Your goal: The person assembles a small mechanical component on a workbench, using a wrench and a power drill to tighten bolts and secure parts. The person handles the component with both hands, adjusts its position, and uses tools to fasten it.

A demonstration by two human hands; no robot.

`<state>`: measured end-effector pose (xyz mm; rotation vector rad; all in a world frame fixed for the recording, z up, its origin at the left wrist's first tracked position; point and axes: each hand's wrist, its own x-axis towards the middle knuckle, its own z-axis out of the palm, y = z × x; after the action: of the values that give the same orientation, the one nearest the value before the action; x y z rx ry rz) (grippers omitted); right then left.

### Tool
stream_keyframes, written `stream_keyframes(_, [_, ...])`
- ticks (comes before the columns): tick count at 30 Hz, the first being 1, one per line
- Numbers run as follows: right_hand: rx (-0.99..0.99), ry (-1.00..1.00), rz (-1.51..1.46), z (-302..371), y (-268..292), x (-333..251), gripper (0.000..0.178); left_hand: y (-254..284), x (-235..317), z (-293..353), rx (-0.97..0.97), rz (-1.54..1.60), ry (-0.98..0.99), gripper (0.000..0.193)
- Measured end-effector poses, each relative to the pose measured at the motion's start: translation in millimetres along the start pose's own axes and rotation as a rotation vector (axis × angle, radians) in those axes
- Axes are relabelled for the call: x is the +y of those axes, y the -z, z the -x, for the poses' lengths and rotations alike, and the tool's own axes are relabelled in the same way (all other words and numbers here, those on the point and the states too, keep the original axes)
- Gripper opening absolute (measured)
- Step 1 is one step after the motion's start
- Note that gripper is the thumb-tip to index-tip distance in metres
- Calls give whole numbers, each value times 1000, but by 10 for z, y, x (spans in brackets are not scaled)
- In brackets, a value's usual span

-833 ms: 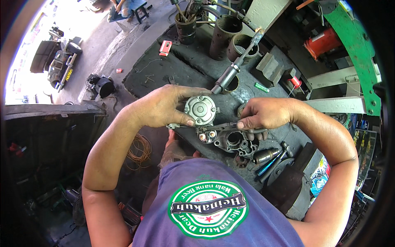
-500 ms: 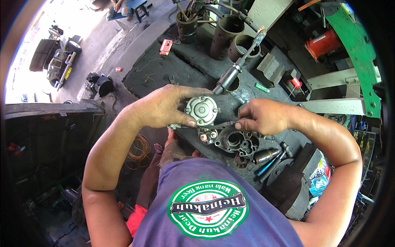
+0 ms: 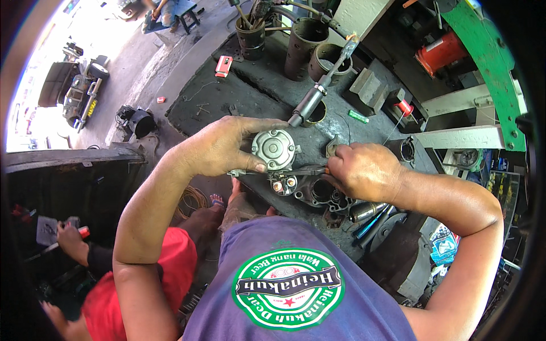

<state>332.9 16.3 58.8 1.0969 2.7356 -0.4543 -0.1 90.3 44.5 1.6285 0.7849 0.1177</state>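
A round silver starter motor (image 3: 273, 150) sits at the bench edge with its bolted end cap facing up. My left hand (image 3: 219, 145) is wrapped round its left side, thumb low and fingers along the far side. Below the cap show two copper-coloured terminals (image 3: 283, 185). My right hand (image 3: 367, 167) is closed on a dark slim hand tool (image 3: 310, 170) that reaches left to the motor's near side; its exact kind is not clear. Just under that tool lies a dark metal gear housing (image 3: 318, 193), partly covered by my right hand.
Metal cans (image 3: 250, 40) stand at the back of the dark bench (image 3: 193, 108), near a long rod-like tool (image 3: 313, 99). A red box (image 3: 223, 66) and a green battery-like cylinder (image 3: 358, 116) lie there. A co-worker in red (image 3: 142, 284) is close at my lower left.
My right hand has rolled over so that its back faces up, covering more of the housing. My left hand keeps its hold. A co-worker in red has come into view at lower left.
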Motion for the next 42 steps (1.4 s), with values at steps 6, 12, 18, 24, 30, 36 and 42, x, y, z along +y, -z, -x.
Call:
stream_keyframes(6, [56, 26, 39, 34, -71, 17, 26, -2, -13, -2, -16, 69, -3, 95])
stream_keyframes(12, [-157, 26, -424, -142, 159, 185, 28, 4, -10, -4, 19, 23, -72, 90])
stream_keyframes(18, [-361, -123, -538, -223, 338, 226, 31, 7, -49, -17, 17, -5, -78, 91])
stream_keyframes(24, [-182, 20, -171, -178, 222, 136, 30, 3, -63, -25, 26, -14, -97, 91])
stream_keyframes(30, [-130, 24, 74, -7, 47, 6, 25, 15, -12, -3, 15, -78, -25, 93])
stream_keyframes(36, [-50, 41, 193, 87, -121, -34, 22, 14, -39, -39, -21, -60, -65, 93])
stream_keyframes(42, [75, 49, 75, 58, -93, 105, 19, 47, -49, -93, -40, -40, -127, 93])
